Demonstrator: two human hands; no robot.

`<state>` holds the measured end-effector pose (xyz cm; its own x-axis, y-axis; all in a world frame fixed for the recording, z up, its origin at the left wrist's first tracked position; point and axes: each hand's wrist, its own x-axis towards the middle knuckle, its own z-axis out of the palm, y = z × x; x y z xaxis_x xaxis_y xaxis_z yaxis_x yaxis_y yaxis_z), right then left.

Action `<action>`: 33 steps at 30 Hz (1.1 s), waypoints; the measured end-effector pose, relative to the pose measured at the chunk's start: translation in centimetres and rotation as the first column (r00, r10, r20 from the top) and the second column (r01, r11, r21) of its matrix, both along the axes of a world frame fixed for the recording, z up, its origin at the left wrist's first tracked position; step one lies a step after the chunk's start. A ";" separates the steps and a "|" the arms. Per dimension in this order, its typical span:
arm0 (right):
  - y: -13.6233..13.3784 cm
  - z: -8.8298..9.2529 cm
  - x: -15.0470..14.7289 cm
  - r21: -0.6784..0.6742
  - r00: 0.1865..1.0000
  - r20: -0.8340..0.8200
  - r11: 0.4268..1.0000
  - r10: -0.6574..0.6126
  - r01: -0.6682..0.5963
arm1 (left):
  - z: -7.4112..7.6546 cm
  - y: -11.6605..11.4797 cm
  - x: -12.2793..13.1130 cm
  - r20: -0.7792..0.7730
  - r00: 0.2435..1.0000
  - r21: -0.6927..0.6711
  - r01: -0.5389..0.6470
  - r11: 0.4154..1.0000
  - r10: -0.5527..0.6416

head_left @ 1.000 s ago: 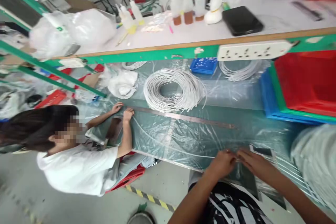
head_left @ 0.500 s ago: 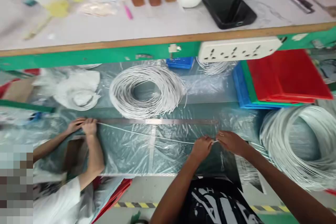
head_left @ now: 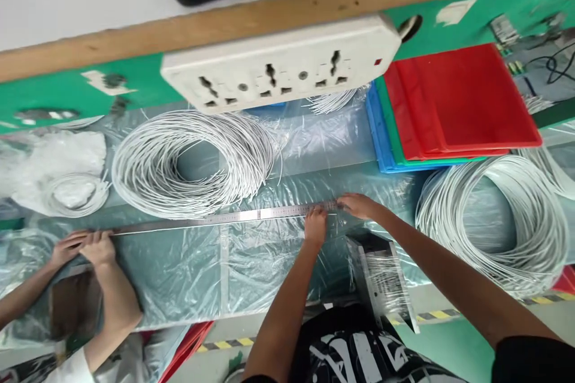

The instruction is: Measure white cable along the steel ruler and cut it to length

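Note:
A long steel ruler (head_left: 215, 219) lies across the plastic-covered bench. My left hand (head_left: 316, 226) and my right hand (head_left: 359, 206) meet at its right end, fingers pinched together on a thin white wire that runs along the ruler; the wire itself barely shows. At the ruler's left end a co-worker's two hands (head_left: 85, 245) press down on the other end of the line. A large coil of white wire (head_left: 193, 161) lies just behind the ruler, and a second coil (head_left: 494, 221) lies to my right.
A white power strip (head_left: 278, 66) hangs off the green shelf edge overhead. Stacked red, green and blue trays (head_left: 449, 108) sit at the back right. A small coil on a white bag (head_left: 67, 185) lies at the left. A plastic-wrapped metal block (head_left: 381, 275) sits by my right forearm.
My hands have carried the wire end away from me, up to the ruler's right end. The co-worker's hands stay at the left end. The view has tipped down and closer to the bench.

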<state>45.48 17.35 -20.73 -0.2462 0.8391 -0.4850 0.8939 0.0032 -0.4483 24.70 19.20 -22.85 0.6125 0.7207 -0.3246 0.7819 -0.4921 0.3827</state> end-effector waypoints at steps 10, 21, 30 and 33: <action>-2.7 -4.2 0.6 0.101 0.978 -0.144 0.981 -0.149 0.164 | -3.3 0.5 0.3 0.081 0.995 0.145 0.050 0.988 -0.063; -3.5 -5.1 0.6 0.140 0.968 -0.206 0.975 -0.144 0.175 | -3.2 -0.3 0.1 0.116 0.993 0.050 0.019 0.999 -0.025; -4.7 -9.8 2.1 0.147 0.953 -0.279 0.976 -0.116 0.161 | -3.7 -1.7 -0.5 0.089 0.991 0.004 0.099 0.995 -0.099; -4.5 -9.3 2.0 0.166 0.956 -0.278 0.975 -0.097 0.147 | -3.8 -1.7 -0.6 0.108 0.989 0.003 0.104 0.995 -0.104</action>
<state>47.48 12.88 -30.02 -0.2355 0.9388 -0.2515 0.7404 0.0057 -0.6721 24.14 17.54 -26.66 0.7155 0.6504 -0.2548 0.6807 -0.5673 0.4634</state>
